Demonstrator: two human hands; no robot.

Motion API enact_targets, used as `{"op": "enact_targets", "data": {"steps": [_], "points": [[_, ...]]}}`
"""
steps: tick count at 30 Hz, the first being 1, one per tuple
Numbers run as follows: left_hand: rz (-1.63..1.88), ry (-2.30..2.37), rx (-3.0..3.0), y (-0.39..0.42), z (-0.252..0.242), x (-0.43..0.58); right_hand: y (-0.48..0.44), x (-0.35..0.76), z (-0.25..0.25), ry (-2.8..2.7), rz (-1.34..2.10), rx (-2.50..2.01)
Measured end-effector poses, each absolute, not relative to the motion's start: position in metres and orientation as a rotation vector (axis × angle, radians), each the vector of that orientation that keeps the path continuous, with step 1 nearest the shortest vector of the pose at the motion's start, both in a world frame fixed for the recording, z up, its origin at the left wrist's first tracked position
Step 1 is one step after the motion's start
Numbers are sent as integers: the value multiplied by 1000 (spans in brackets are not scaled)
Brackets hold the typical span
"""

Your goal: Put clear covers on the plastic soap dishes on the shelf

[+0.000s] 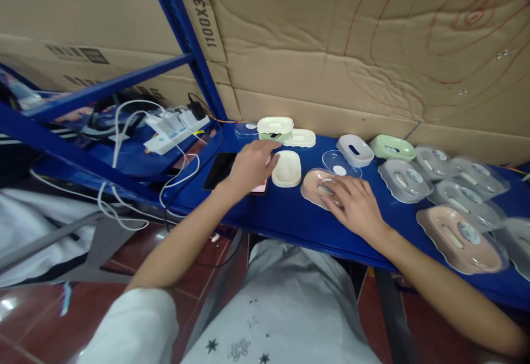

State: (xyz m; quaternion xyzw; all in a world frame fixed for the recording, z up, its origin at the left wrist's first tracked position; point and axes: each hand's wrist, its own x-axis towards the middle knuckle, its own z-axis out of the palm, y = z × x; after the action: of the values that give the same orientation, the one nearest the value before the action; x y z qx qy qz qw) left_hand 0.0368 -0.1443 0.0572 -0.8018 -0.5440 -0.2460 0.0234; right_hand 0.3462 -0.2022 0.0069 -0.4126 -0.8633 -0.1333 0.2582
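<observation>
Power strips (165,142) sit at the far left among looping white cables, beside the blue frame (174,19). Next, on the blue tabletop (273,212), lies a dark flat object (217,172), partly behind the left hand (250,169). That hand is unclosed, thumb and forefinger apart, its fingertips near a green dish (269,137) with a cream dish (275,125) on top; whether they touch is hard to tell. A second cream dish (304,138) lies just right of that pair, and a third (287,170) nearer the person, close to the left thumb. Further right, a clear lid (331,159) with a round white label lies behind a peach dish (311,187). The right hand (354,204) is over this dish, fingers bent onto it; I cannot tell whether they grip it or merely rest there. Behind stand a pale lavender dish (362,154) and another green dish (391,148). At the far right, grey dishes (403,179) under clear covers crowd around a covered peach one (445,248).
</observation>
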Motion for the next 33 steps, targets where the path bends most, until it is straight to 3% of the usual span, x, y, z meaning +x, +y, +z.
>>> {"op": "enact_targets", "data": {"steps": [3,8,22,33], "points": [[-529,-1917,-2426,-81,58,33,-199,349,8,-2310,-322,-1173],[-511,-1941,-2477,-38,48,40,-198,350,9,-2313,-274,-1188],[-916,-1367,-2955,-80,52,27,-185,375,27,-2493,122,-918],[-1124,-1270,-3010,-57,30,34,-145,421,5,-2494,43,-1301]]}}
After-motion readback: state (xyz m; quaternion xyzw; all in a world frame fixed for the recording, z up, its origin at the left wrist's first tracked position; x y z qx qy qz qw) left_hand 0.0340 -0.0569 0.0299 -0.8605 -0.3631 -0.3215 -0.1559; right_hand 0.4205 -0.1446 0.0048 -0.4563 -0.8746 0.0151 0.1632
